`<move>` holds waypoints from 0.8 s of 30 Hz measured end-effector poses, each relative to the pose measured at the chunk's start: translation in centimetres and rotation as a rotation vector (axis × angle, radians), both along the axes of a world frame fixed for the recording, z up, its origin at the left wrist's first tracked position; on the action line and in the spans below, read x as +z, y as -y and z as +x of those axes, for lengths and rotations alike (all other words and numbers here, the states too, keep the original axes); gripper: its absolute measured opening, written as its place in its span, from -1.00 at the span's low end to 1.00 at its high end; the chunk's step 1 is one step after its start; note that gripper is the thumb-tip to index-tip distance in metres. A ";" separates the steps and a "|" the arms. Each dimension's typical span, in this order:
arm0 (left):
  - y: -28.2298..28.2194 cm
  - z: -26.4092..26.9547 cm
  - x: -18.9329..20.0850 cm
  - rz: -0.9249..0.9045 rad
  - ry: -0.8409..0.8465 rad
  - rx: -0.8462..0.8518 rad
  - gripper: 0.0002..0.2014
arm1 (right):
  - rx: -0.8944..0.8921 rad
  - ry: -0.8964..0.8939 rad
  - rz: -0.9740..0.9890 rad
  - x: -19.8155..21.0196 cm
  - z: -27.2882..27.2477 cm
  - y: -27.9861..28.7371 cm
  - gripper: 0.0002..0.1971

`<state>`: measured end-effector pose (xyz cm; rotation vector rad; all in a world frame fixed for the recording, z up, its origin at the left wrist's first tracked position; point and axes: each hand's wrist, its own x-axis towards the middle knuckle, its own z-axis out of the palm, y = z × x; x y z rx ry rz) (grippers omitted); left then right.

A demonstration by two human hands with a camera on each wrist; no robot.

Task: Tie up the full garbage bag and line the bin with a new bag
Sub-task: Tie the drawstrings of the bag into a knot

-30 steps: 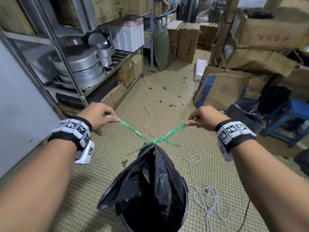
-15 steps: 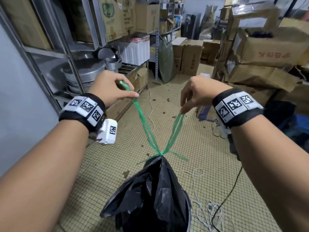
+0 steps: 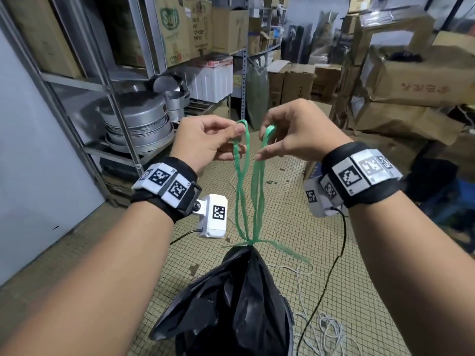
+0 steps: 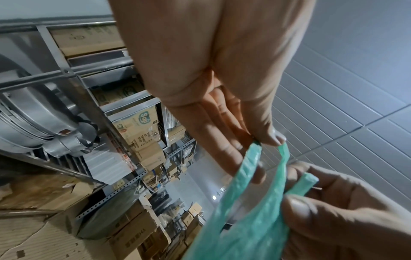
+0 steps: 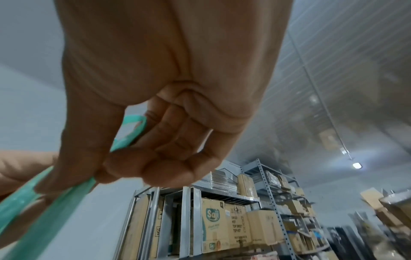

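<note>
Standing over a tiled floor [image 3: 282, 222], a black garbage bag [image 3: 239, 299] is sitting low in the middle, its neck cinched by a green drawstring [image 3: 253, 201] that is rising in two loops. Left hand [image 3: 205, 142] is pinching one loop between thumb and fingers; right hand [image 3: 300, 132] is pinching the other, though its fingertips are partly hidden.

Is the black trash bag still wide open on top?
No, the black garbage bag is cinched shut at its neck by the green drawstring.
</note>
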<state>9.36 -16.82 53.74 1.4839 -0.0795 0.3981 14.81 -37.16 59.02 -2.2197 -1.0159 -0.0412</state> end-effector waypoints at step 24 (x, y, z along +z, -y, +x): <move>0.9 1.3 1.8 0.233 0.004 0.171 -0.93 | -0.075 -0.460 0.777 -6.2 -1.5 -3.2 -0.75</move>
